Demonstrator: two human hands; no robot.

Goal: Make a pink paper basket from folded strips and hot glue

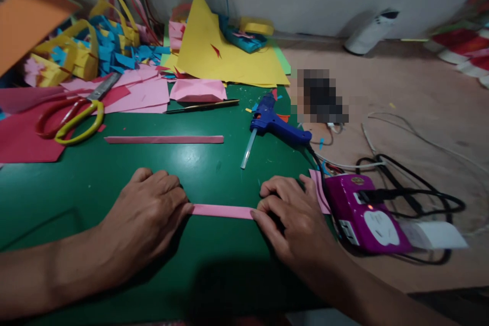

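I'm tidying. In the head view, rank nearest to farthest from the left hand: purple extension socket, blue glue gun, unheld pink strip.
1. Unheld pink strip: just beyond left hand.
2. Blue glue gun: ahead, right.
3. Purple extension socket: far right.

Down front we've got a paper strip (222,211) between our left hand (155,214) and right hand (296,216), another strip (164,139) behind it on the surface (214,175); left, scissors (100,91) atop paper sheets (30,137), baskets (86,58) behind; and there's the glue gun (280,126) behind our right hand, extension box (346,204) to that hand's right.
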